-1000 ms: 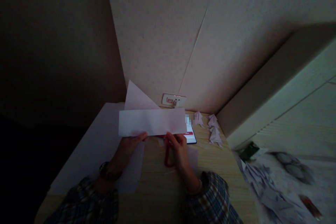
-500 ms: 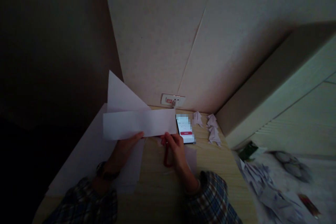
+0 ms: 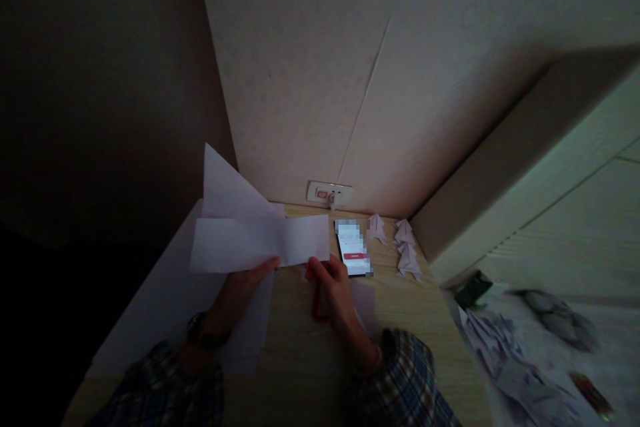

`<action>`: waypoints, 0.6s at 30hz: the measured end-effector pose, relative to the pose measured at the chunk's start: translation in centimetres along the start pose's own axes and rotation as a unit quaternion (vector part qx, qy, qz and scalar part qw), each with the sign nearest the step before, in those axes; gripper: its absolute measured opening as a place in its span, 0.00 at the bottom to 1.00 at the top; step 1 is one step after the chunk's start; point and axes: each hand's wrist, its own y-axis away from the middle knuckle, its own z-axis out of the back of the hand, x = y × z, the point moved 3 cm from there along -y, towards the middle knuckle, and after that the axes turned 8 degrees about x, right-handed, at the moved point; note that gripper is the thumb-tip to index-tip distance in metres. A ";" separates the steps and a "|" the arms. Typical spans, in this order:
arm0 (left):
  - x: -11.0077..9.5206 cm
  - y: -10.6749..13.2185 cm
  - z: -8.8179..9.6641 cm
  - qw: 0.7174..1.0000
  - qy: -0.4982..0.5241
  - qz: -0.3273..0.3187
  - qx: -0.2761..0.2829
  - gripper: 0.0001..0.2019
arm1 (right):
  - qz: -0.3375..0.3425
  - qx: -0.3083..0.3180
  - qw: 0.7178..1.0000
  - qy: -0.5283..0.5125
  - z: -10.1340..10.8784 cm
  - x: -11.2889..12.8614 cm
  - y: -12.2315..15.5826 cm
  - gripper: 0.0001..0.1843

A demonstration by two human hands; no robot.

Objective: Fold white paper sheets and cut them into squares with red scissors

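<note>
Both hands hold a folded white paper [image 3: 250, 237] up over a wooden desk [image 3: 310, 353]. My left hand [image 3: 240, 287] pinches the paper's lower edge near its middle. My right hand [image 3: 330, 287] grips the lower right corner, fingers closed. A triangular flap of the paper stands up behind the long band. Red-handled scissors [image 3: 317, 307] lie on the desk just under my right hand, partly hidden by it.
A lit phone [image 3: 353, 250] lies beyond my right hand. Several small folded paper shapes [image 3: 405, 247] stand by the wall, near a wall socket [image 3: 327, 193]. Large white sheets [image 3: 160, 300] cover the desk's left side. Paper scraps [image 3: 505, 360] lie on a patterned surface at right.
The paper has moved left and tilted slightly, uncovering the phone. Both hands stayed on its lower edge and shifted a little left.
</note>
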 end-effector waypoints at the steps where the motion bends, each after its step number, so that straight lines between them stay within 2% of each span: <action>1: 0.3 -0.1 0.0 1.000 0.007 0.001 -0.005 0.17 | 0.004 0.001 1.000 0.001 0.0 0.2 0.1 0.16; 5: 1.3 -0.7 -0.1 0.999 0.025 0.001 -0.024 0.21 | 0.027 0.000 1.000 0.007 0.0 1.2 0.4 0.21; 10: 1.7 -1.0 -0.3 0.998 0.026 -0.014 -0.050 0.14 | 0.002 0.009 0.999 0.035 -0.2 1.0 0.5 0.26; 15: 1.5 -0.8 -0.5 1.000 -0.004 -0.021 0.003 0.12 | -0.036 0.006 0.999 0.007 -0.5 -0.6 0.4 0.20; 18: 1.6 -0.9 -0.4 1.000 -0.007 -0.016 -0.003 0.12 | -0.042 0.003 0.999 0.011 -0.4 -0.8 0.4 0.20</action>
